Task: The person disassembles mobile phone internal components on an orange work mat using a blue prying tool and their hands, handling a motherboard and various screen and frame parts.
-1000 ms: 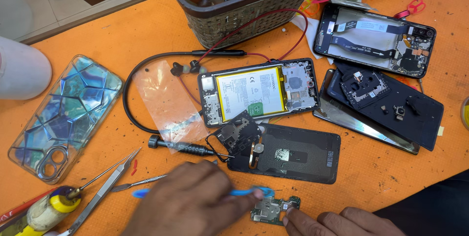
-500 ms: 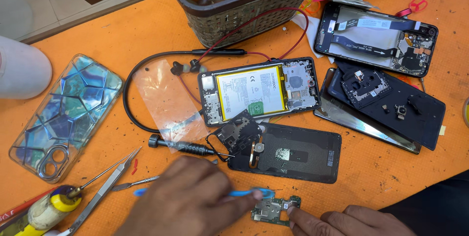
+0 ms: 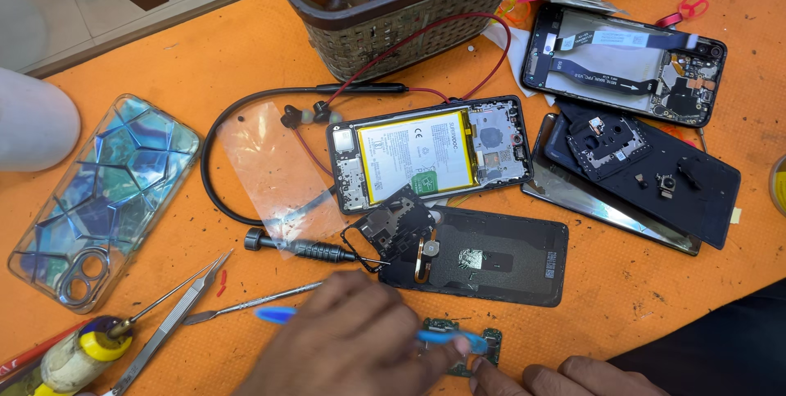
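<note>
Bottom edge of the orange bench [image 3: 246, 52]: left hand [image 3: 352, 347] is curled around a blue plastic tool [image 3: 442, 336], pinching it so the tip lies over a small green circuit board [image 3: 467, 347]. The right hand [image 3: 573, 375] peeks in from the corner with fingertips pressed on the board's edge — looks like it's pinning it down so it won't skate around. Right above sits the black back cover [image 3: 491, 261], then the opened phone with its yellow battery [image 3: 417, 154] up. Tweezers [image 3: 176, 310] and the small screwdriver [image 3: 303, 247] lie close by. Compared with half a second back, the left hand has crept slightly further over the board — everything else sits where it was.
</note>
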